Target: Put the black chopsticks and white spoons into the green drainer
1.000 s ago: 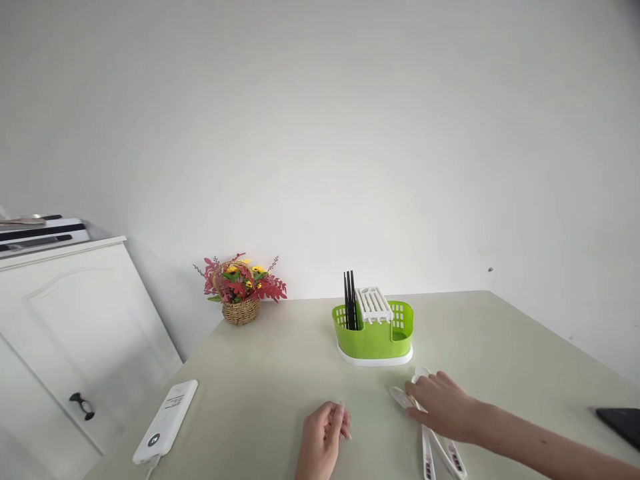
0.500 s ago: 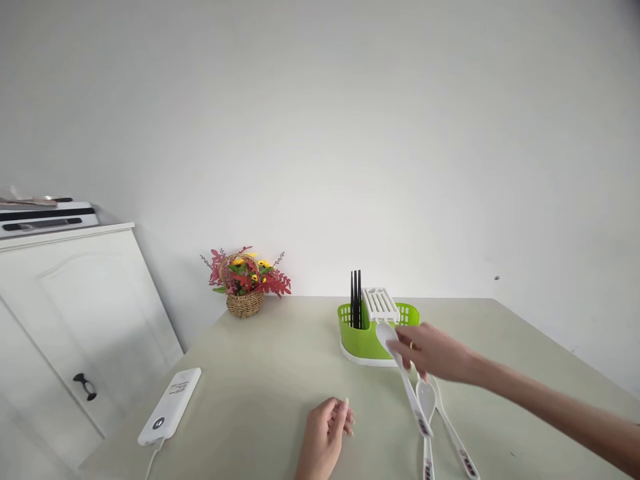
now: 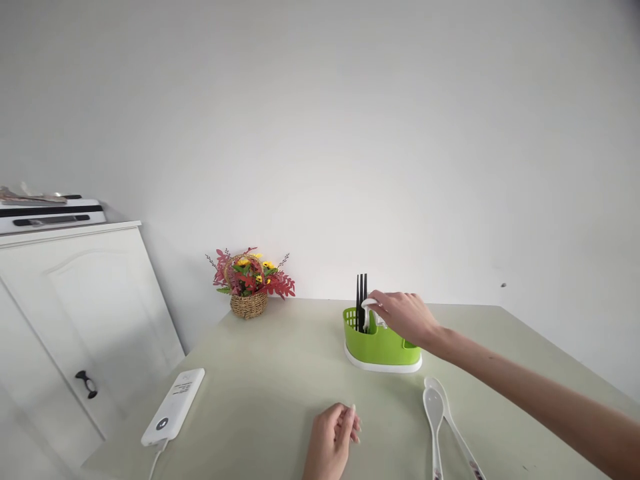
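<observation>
My right hand (image 3: 406,315) is over the green cutlery caddy (image 3: 373,347), its fingers closed on the bowl end of a white spoon (image 3: 369,304). The spoon's lower part reaches down into the left compartment, beside several black chopsticks (image 3: 361,300) standing there. My hand hides most of the caddy's white slotted holder (image 3: 380,321). Resting on the table is my left hand (image 3: 331,437), fingers curled in and thumb against them, with nothing in it. To its right lie two more long white utensils, a slotted spoon (image 3: 434,408) and another spoon (image 3: 457,430) partly beneath it.
A wicker basket of artificial flowers (image 3: 249,305) stands at the table's back left. Nearer on the left lies a white power bank (image 3: 174,405) with a cable (image 3: 156,460). A white cabinet (image 3: 95,300) flanks the table, and the wall rises behind it.
My right hand has carried the white spoon from in front of the caddy up and left to the chopstick compartment, lowering its handle there. The left hand remains on the table.
</observation>
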Demonstrator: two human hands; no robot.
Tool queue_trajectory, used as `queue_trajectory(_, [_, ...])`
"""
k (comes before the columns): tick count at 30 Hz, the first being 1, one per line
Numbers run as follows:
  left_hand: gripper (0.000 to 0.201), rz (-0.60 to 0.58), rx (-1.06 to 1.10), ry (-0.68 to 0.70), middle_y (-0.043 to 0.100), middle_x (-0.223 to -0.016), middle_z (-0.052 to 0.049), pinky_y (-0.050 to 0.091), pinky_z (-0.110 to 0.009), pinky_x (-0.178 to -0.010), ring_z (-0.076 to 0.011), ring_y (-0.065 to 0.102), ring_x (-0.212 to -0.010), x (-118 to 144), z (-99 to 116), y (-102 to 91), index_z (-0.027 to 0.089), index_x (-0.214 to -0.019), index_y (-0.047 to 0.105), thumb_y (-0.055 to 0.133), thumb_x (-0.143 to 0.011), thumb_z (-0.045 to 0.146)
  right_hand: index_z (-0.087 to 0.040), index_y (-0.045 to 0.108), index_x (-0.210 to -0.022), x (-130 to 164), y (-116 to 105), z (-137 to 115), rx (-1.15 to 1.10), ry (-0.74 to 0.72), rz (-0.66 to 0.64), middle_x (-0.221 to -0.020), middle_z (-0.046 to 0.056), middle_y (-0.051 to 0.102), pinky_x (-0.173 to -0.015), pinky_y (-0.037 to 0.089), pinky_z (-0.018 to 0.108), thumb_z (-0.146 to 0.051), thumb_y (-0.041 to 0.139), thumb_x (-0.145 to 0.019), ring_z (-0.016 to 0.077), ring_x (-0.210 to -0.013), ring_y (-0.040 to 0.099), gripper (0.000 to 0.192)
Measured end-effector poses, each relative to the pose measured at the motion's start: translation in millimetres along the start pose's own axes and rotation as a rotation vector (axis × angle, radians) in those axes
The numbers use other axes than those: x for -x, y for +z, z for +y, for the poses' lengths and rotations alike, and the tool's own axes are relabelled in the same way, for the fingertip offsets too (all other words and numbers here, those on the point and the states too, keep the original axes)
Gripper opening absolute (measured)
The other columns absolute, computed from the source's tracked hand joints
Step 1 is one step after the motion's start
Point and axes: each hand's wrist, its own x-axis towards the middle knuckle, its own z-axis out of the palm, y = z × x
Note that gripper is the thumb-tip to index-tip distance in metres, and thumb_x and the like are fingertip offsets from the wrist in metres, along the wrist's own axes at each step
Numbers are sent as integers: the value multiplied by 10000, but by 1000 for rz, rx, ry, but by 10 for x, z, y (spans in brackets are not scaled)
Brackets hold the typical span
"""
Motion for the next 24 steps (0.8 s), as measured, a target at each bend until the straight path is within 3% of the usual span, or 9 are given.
queue_trajectory(4, [466, -4, -1, -1, 717, -783, -45, 527, -248, -660, -169, 680, -659, -4, -17, 3, 206, -753, 605, 435, -1015, 552, -239, 707, -1075, -13, 342, 1, 69, -111, 53, -1157, 54, 746, -872, 489, 349, -133, 485, -980, 220, -1048, 684, 263])
queue_trajectory(7, [465, -3, -17, -4, 722, -784, -46, 526, -249, -662, -171, 683, -663, -2, 3, 1, 209, -754, 607, 432, -1016, 551, -223, 746, -1052, -10, 544, 19, 105, -145, 90, -1310, 92, 677, -1001, 461, 419, -146, 553, -960, 256, -1190, 620, 227])
queue_trajectory(13, [464, -15, -46, -14, 731, -792, -50, 521, -244, -656, -174, 691, -677, -1, 67, -8, 211, -742, 603, 441, -1012, 552, -203, 794, -964, 34, 822, 33, 159, -151, 149, -1466, 148, 564, -1107, 400, 529, -200, 639, -920, 344, -1393, 455, 161])
queue_trajectory(19, [455, -15, -41, -10, 734, -809, -52, 530, -242, -668, -172, 687, -686, 3, 67, -8, 208, -764, 622, 442, -1014, 542, -189, 798, -914, 132, 852, 36, 177, -181, 149, -1475, 155, 556, -1145, 389, 556, -269, 682, -899, 371, -1432, 416, 141])
queue_trajectory(21, [456, -16, -39, -9, 732, -810, -49, 528, -238, -668, -170, 687, -688, 4, 65, -8, 207, -768, 622, 439, -1015, 544, -190, 787, -1008, 194, 801, 44, 170, -196, 144, -1471, 159, 560, -1153, 388, 569, -331, 702, -889, 382, -1435, 414, 203])
queue_trajectory(24, [458, -14, -41, -8, 729, -801, -44, 524, -237, -668, -172, 689, -690, 2, 62, -6, 208, -764, 616, 439, -1014, 549, -187, 658, -1313, 358, 681, 82, 154, -230, 146, -1505, 160, 524, -1171, 382, 557, -304, 696, -892, 371, -1453, 392, 439])
